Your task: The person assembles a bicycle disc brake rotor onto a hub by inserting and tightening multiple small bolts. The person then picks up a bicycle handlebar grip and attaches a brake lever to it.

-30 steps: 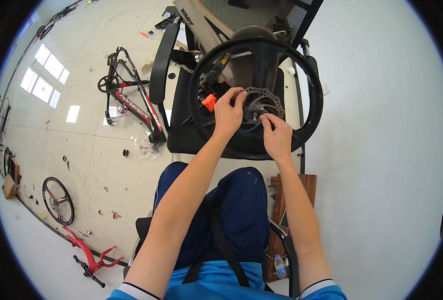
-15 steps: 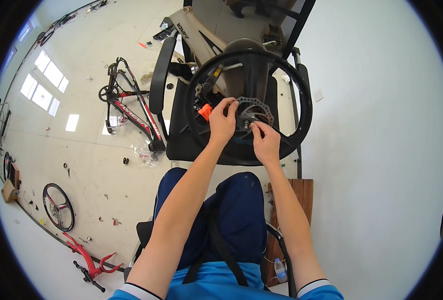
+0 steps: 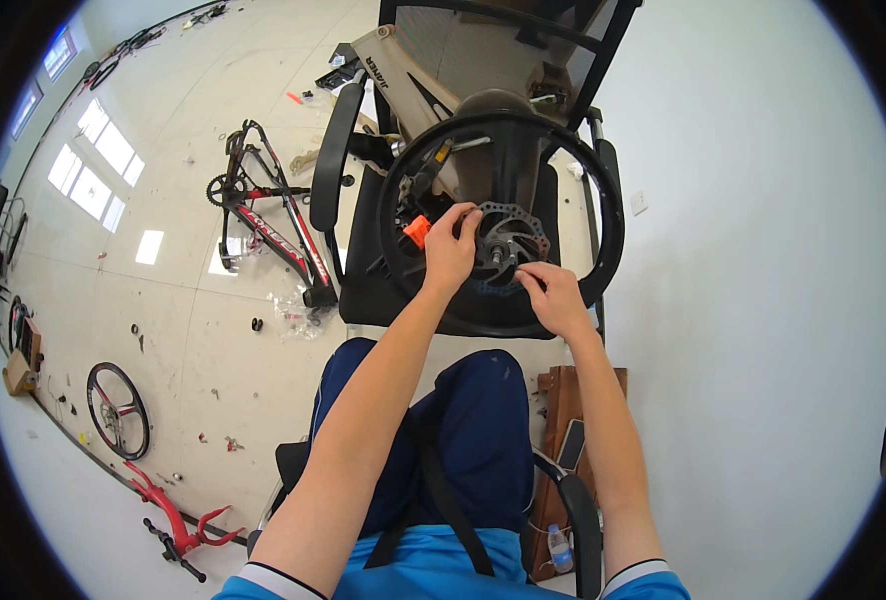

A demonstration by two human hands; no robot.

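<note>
A dark spoked wheel (image 3: pixel 610 215) lies flat across a black office chair, with a steel brake disc (image 3: pixel 536 226) and a hub axle (image 3: pixel 497 254) at its middle. My left hand (image 3: pixel 451 245) is closed on the disc's upper left rim, thumb and finger pinched together. At the lower right of the disc, my right hand (image 3: pixel 557 300) has thumb and forefinger together. Whatever lies between those fingertips is too small to make out. An orange piece (image 3: pixel 417 231) sits left of my left hand, among dark tools and parts seen through the wheel.
The chair's armrest (image 3: pixel 335 155) rises left of the wheel. A pale frame part (image 3: pixel 403 75) leans behind it. On the floor are a red and black bicycle frame (image 3: pixel 273 235), another wheel (image 3: pixel 143 420) and a red fork (image 3: pixel 175 515). A phone (image 3: pixel 570 445) lies at lower right.
My right hand has moved from beside the hub axle, down and to the right. My left hand stays on the disc's rim. The view has shifted slightly.
</note>
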